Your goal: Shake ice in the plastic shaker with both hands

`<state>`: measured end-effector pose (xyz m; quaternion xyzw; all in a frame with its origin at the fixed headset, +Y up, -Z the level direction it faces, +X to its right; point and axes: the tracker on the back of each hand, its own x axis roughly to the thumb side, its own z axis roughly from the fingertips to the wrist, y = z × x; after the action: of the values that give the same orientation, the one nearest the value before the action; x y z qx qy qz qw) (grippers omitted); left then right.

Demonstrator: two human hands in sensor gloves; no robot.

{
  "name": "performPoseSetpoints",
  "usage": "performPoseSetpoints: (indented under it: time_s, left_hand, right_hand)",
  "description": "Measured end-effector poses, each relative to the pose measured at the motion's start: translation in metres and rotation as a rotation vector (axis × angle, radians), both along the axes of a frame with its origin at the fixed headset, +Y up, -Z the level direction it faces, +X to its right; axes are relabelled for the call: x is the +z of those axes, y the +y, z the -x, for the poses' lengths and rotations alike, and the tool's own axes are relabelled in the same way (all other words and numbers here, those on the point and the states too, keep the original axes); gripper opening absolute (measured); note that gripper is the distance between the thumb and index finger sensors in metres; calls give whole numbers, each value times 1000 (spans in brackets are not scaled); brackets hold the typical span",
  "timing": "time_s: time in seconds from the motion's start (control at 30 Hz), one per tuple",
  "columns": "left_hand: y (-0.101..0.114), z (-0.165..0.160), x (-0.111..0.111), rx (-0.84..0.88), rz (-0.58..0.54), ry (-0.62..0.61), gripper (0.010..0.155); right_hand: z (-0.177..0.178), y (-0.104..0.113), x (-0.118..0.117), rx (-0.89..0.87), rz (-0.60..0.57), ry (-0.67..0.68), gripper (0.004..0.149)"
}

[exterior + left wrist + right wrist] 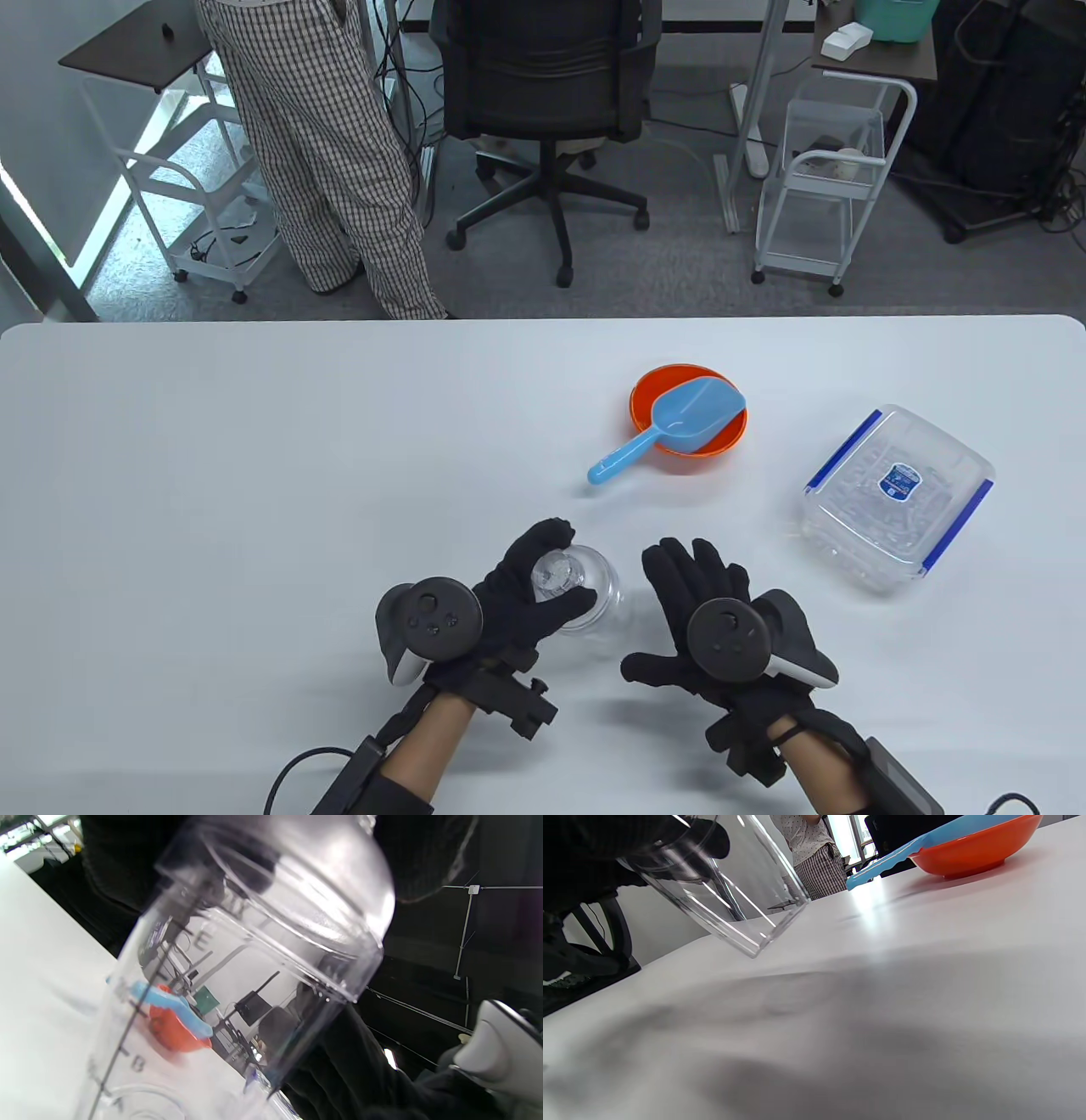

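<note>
My left hand grips a clear plastic shaker by its lidded top, fingers and thumb curled round it. The shaker is tilted, with its base low over the white table. In the left wrist view the shaker fills the frame under my dark fingers. Its lower part looks empty in the right wrist view. My right hand hovers just right of the shaker with straight fingers, holding nothing. It does not appear in its own wrist view.
An orange bowl holding a blue scoop sits beyond the hands. A clear lidded box with blue clips lies at the right. Past the table's far edge are a standing person, an office chair and white carts.
</note>
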<state>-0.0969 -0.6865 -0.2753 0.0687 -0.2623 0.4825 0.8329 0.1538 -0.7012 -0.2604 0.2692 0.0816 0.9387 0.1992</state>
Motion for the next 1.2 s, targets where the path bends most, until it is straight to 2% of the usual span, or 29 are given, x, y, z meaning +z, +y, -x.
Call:
performPoseSetpoints:
  time_s: [0.13,0.3,0.47,0.73,0.93,1.2]
  left_hand:
    - [-3,-4,4,77,27,-39,71]
    - [-4,-9,7,138,53,-87,71]
    - [-5,-11,8,129,63,-89,72]
    - [-7,-15,8,102,75,-120,71]
    - [-12,-16,7,124,127,-102,71]
    - [-7,-13,8,172,168,-33,71]
  right_hand:
    - [4,-2,1,-100,33,27,112]
    - [10,-2,5,-107,-8,34,112]
    - [7,-1,5,-217,-10,16,109]
    - [8,1,6,-264,-4,21,106]
    - [8,3,4,-243,-2,12,107]
    - [13,9,6,-234,-40,4,108]
